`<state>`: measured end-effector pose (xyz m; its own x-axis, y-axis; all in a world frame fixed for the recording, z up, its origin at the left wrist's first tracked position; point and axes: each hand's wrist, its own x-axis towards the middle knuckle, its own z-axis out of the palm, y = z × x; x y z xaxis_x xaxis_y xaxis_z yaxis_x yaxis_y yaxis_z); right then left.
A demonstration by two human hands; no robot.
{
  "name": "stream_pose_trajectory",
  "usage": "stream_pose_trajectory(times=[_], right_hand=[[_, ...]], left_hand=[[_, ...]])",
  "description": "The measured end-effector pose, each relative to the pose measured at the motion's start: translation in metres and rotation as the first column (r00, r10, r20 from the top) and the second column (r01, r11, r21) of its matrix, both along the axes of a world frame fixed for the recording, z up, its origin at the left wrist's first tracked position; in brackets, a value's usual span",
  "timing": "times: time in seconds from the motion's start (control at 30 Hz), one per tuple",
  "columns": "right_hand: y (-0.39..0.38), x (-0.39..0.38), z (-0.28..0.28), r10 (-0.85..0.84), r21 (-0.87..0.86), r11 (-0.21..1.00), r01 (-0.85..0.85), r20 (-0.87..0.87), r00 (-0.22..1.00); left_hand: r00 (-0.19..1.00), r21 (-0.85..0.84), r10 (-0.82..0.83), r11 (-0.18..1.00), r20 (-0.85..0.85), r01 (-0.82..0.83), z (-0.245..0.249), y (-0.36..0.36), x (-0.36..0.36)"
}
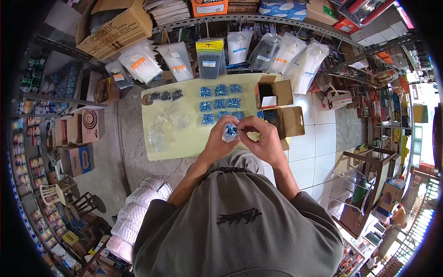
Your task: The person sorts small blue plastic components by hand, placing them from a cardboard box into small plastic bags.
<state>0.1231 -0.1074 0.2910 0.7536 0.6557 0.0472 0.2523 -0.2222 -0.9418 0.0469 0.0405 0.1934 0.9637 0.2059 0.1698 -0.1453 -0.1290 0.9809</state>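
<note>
A small clear plastic bag with blue pieces in it [230,132] is held up over the near edge of the pale yellow board [184,138]. My left hand [218,141] is closed around the bag's left side. With its fingertips pinched together, my right hand [262,138] grips the bag's right edge. Beyond my hands, several filled bags of blue pieces [220,103] lie in rows. Clear, seemingly unfilled bags [177,116] are spread on the left of the board, below a few bags of dark pieces [164,95]. What the pieces are is too small to tell.
Two open cardboard boxes stand right of the bags, an upper box [280,92] with dark contents and a lower box [293,121]. Packs of cable ties [211,60] hang from the shelf ahead. Rolls of white rope [140,207] stand at my left, a wooden frame [364,194] at right.
</note>
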Motion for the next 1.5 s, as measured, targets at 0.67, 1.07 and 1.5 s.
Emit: stream_pose_trajectory(times=[0.67, 1.07, 1.5], right_hand=[[-0.002, -0.001, 0.002, 0.035, -0.033, 0.999, -0.034, 0.036, 0.999], [-0.003, 0.0, -0.005, 0.007, -0.009, 1.0, -0.008, -0.163, 0.987], [-0.027, 0.023, -0.018, -0.129, -0.02, 0.992, 0.128, -0.077, 0.989]], left_hand=[[1.0, 0.008, 0.002, 1.0, 0.01, -0.002, -0.001, -0.001, 0.002], [1.0, 0.04, 0.019, 0.999, -0.02, -0.018, 0.003, 0.001, 0.001], [0.999, 0.0, 0.007, 1.0, -0.039, -0.007, 0.003, 0.0, 0.001]])
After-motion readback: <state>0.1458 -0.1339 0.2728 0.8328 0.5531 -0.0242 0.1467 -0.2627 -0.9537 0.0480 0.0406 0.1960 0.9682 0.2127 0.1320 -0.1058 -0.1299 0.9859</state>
